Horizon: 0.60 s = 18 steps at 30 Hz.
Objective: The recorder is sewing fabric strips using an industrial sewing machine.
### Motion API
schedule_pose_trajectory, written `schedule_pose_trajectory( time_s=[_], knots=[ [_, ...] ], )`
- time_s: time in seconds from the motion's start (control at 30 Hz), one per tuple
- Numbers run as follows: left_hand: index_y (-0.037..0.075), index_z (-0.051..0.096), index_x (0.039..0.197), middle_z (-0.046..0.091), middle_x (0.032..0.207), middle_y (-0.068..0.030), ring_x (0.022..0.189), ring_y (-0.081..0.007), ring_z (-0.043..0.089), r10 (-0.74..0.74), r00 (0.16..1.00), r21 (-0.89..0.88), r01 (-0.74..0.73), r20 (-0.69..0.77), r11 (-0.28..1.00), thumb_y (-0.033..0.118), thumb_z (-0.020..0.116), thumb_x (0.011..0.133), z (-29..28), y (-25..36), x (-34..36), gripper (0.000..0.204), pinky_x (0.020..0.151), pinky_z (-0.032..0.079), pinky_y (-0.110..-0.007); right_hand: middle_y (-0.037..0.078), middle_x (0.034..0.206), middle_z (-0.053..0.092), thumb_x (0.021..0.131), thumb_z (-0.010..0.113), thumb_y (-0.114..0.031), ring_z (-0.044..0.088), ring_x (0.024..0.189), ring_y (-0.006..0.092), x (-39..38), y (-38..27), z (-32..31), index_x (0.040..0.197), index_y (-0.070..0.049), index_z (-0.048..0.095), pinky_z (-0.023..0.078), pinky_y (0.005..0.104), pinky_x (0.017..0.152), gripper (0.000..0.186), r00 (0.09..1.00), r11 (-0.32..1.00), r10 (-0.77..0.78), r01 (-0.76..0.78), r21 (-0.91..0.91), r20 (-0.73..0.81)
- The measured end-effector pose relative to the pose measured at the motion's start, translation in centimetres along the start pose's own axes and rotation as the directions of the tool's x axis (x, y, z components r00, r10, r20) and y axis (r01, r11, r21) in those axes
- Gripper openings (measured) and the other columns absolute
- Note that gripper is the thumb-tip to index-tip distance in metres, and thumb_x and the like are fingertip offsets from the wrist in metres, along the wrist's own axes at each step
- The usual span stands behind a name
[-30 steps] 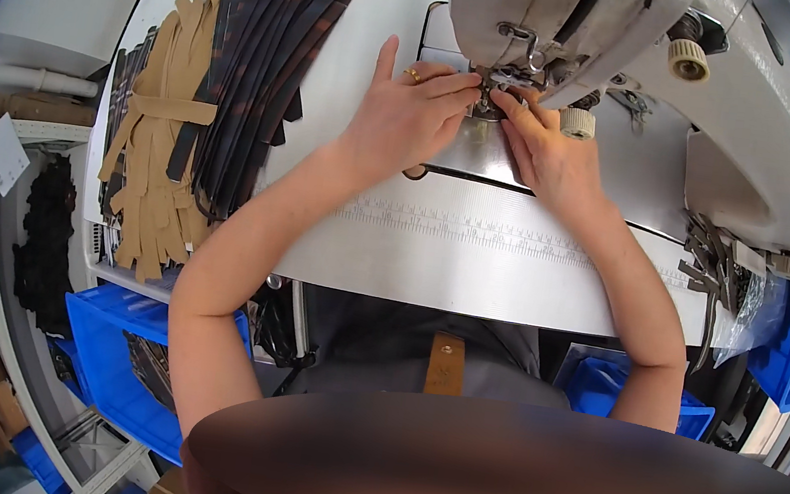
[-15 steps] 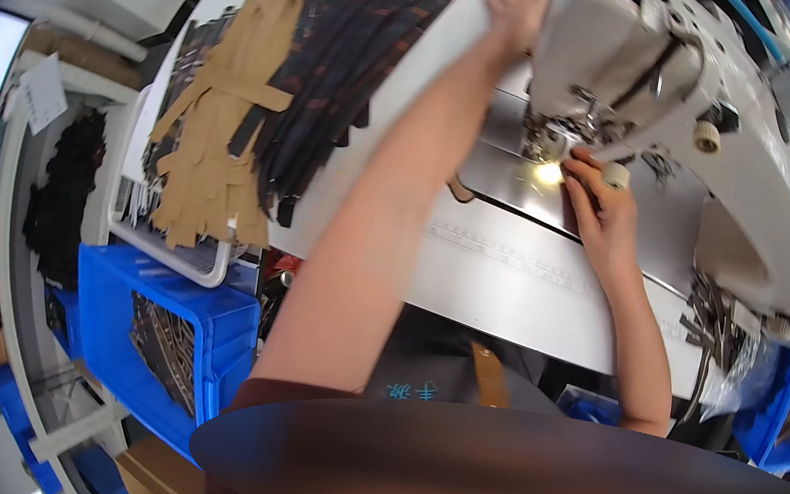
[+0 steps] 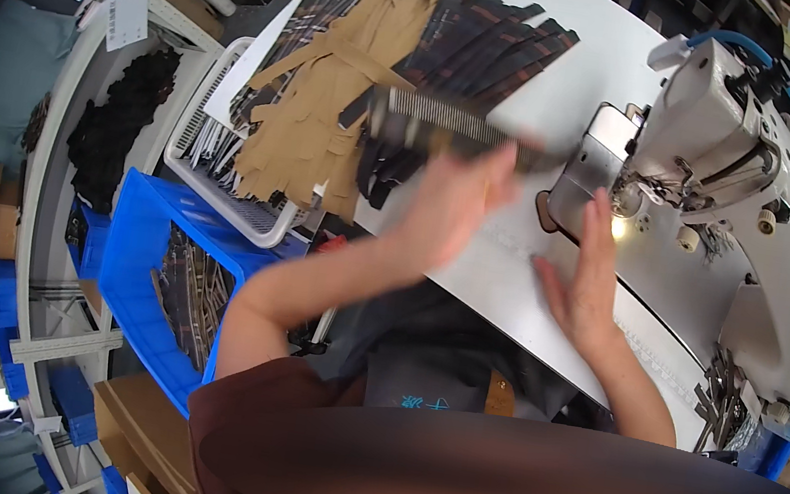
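Note:
My left hand (image 3: 456, 205), blurred by motion, is closed on a dark fabric strip (image 3: 428, 120) with a light ribbed edge. The strip hangs above the table, its left end in front of the laid-out pieces. My right hand (image 3: 592, 285) lies with fingers stretched out on the sewing machine's metal bed, just left of the lit needle area, and holds nothing. The white sewing machine (image 3: 709, 130) stands at the right. To the left, tan strips (image 3: 324, 106) lie across the table beside dark strips with reddish bands (image 3: 489, 43).
Below the strips, a white plastic basket (image 3: 262, 225) stands against the table's left side. A blue bin (image 3: 138, 246) with more strips is nearer me. Dark scraps (image 3: 719, 399) lie at the machine's right end. Shelving (image 3: 47, 208) runs along the far left.
My left hand has come back from the far side of the machine toward me and left, now with a strip. The right hand has moved left from the needle and opened. The view has shifted.

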<state>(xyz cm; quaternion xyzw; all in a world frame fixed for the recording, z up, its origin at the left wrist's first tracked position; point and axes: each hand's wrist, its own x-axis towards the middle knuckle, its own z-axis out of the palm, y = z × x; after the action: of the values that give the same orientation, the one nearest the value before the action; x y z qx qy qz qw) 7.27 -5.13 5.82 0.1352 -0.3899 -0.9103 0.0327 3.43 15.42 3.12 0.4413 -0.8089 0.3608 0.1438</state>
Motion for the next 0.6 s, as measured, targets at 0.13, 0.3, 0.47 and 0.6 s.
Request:
schedule_pose_trajectory(
  time_s=[0.13,0.3,0.47,0.6],
  knots=[
    [0.005,0.053,0.132,0.057,0.132,-0.0085,0.107,-0.0172,0.061,-0.46,0.822,0.67,0.135,0.335,0.73,0.018,0.06,0.095,-2.2,0.6,-9.4,0.04,0.094,0.048,-0.031,0.019,0.143,0.041,0.061,0.062,0.012,0.038,0.132,0.0417,0.8,0.2,1.6,0.137,-0.001,0.043,0.036,0.0473,0.107,0.079,0.96,0.991,-0.126,0.132,-0.005,0.251],
    [0.005,0.073,0.094,0.072,0.087,-0.0093,0.074,-0.0211,0.068,-0.511,0.729,0.866,-0.229,0.455,0.444,0.014,0.069,0.083,-3.8,12.3,-5.6,0.015,0.069,0.052,-0.028,0.016,0.139,0.046,0.059,0.057,0.014,0.042,0.129,0.0399,-0.5,0.4,0.3,0.133,-0.005,0.05,0.039,0.0465,0.105,0.077,0.985,0.977,-0.04,0.074,-0.201,0.169],
    [0.009,0.067,0.09,0.06,0.124,-0.0045,0.133,-0.026,0.041,0.002,0.889,0.629,-0.323,0.458,-0.707,0.017,0.065,0.085,-11.0,17.3,6.0,0.01,0.108,0.024,-0.058,0.016,0.137,0.048,0.065,0.056,0.016,0.043,0.129,0.038,-1.4,-0.1,-1.0,0.126,-0.004,0.055,0.042,0.0445,0.104,0.064,0.986,0.976,0.04,-0.004,-0.219,0.162],
    [0.008,0.067,0.095,0.065,0.111,-0.0036,0.117,-0.0259,0.054,0.032,0.92,0.897,-0.372,0.39,-0.238,0.017,0.066,0.084,-11.7,20.6,8.9,0.014,0.11,0.021,-0.053,0.016,0.136,0.05,0.068,0.057,0.017,0.044,0.131,0.0366,-3.7,0.8,-2.7,0.125,-0.004,0.056,0.044,0.0426,0.103,0.061,0.988,0.964,0.111,-0.08,-0.254,0.109]
  ],
)
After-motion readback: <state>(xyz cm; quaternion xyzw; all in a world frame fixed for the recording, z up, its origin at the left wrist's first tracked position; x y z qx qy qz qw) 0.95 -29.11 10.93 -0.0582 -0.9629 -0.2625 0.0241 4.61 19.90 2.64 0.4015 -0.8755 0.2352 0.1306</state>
